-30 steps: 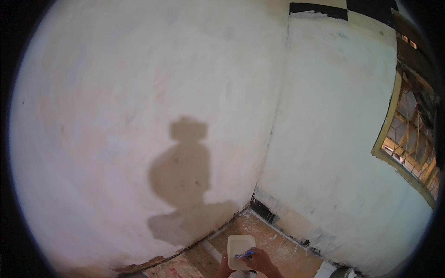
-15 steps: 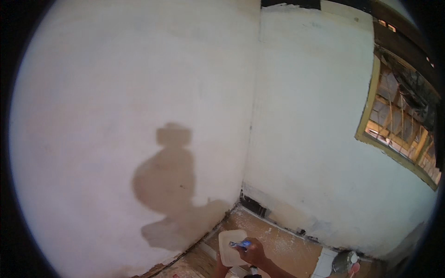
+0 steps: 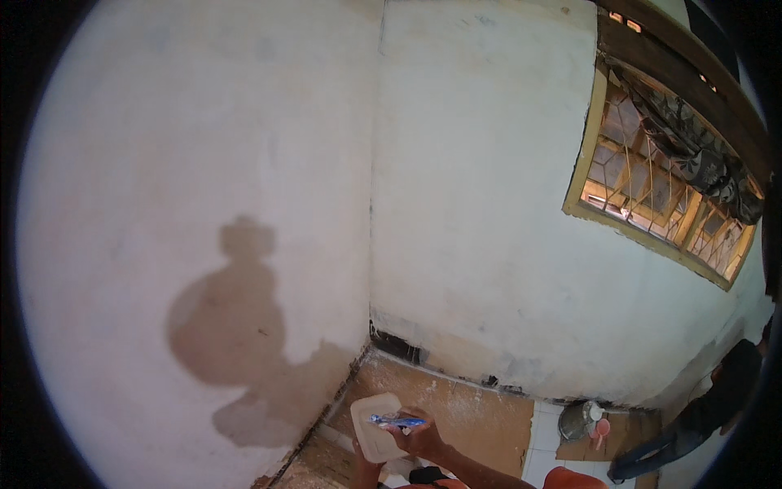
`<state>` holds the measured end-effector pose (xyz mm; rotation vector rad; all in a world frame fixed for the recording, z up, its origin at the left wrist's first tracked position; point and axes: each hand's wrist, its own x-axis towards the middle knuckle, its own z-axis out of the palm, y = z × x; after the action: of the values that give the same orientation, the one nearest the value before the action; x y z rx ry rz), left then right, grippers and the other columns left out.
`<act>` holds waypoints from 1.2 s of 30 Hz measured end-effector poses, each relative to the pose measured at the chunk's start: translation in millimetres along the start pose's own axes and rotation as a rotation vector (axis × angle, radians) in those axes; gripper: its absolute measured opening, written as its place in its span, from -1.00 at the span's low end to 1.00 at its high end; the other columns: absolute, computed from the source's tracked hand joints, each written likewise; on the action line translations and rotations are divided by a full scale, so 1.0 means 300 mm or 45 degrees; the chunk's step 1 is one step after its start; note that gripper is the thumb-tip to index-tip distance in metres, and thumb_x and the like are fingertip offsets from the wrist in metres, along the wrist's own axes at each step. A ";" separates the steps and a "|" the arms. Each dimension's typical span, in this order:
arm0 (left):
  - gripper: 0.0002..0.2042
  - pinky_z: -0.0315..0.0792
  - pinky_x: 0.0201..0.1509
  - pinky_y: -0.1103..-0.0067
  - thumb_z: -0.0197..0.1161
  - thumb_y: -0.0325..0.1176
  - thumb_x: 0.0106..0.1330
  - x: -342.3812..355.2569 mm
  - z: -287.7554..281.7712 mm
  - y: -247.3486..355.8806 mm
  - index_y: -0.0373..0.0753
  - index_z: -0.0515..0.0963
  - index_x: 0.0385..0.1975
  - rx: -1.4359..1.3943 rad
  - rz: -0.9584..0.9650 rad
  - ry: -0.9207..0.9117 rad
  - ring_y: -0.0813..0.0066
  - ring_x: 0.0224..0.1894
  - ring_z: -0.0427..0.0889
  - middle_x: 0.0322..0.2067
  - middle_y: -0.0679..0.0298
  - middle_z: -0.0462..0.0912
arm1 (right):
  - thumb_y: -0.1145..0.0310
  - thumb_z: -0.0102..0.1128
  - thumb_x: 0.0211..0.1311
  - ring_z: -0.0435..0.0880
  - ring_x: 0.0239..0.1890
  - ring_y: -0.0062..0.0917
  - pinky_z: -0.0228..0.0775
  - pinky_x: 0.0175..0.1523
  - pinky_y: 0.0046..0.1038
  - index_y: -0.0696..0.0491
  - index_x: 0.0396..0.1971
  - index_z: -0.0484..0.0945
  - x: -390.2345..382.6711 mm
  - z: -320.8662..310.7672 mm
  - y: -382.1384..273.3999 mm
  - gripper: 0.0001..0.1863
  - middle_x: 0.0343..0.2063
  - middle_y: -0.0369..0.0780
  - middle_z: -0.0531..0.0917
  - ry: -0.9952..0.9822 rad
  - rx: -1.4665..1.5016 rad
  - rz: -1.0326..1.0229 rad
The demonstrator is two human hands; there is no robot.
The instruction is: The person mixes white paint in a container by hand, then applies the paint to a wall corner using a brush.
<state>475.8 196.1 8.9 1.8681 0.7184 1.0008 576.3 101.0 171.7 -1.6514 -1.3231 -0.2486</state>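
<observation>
Low in the view, a shallow off-white rectangular tray is held up at a slant. My left hand grips it from its near lower edge, its fingers partly hidden by the tray. My right hand is closed around a slim blue tool, whose tip lies over the tray's inside. Its exact kind is too small to tell. What the tray contains cannot be made out clearly.
Two whitish walls meet at a corner ahead, my shadow on the left one. Brown sheeting covers part of the tiled floor. A metal bucket and pink dipper stand right, near another person. A barred window is upper right.
My view has swung to the right, so the corner and window sit further left and another person has come into view at the right. Both hands keep their holds.
</observation>
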 end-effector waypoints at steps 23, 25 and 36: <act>-0.48 0.56 0.03 0.30 -0.05 0.04 0.38 0.300 0.093 0.198 -0.21 0.38 0.15 -2.348 -0.834 -0.480 0.27 -0.08 0.64 -0.04 0.16 0.58 | 0.40 0.27 0.04 0.62 -0.46 -0.17 0.45 -0.34 -0.32 0.21 -0.44 0.62 0.275 -0.133 0.025 -0.83 -0.47 -0.05 0.62 -0.189 -0.247 0.039; -0.49 0.56 0.03 0.30 -0.05 0.04 0.38 0.298 0.065 0.240 -0.21 0.37 0.16 -2.379 -0.773 -0.507 0.26 -0.07 0.63 -0.03 0.15 0.58 | 0.40 0.29 0.04 0.60 -0.50 -0.20 0.44 -0.38 -0.30 0.17 -0.45 0.65 0.269 -0.113 0.011 -0.86 -0.50 -0.07 0.61 -0.104 -0.022 0.127; -0.47 0.53 0.09 0.29 -0.09 0.06 0.40 0.301 0.044 0.331 -0.20 0.35 0.20 -2.409 -0.746 -0.569 0.23 0.03 0.59 0.06 0.12 0.53 | 0.44 0.30 0.02 0.60 -0.58 -0.35 0.40 -0.43 -0.42 0.18 -0.43 0.67 0.324 -0.136 0.028 -0.87 -0.56 -0.06 0.63 -0.247 -0.084 0.251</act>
<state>541.4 216.7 125.0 0.1106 -0.1285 0.3900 637.0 132.4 252.6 -1.8861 -1.2929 -0.0147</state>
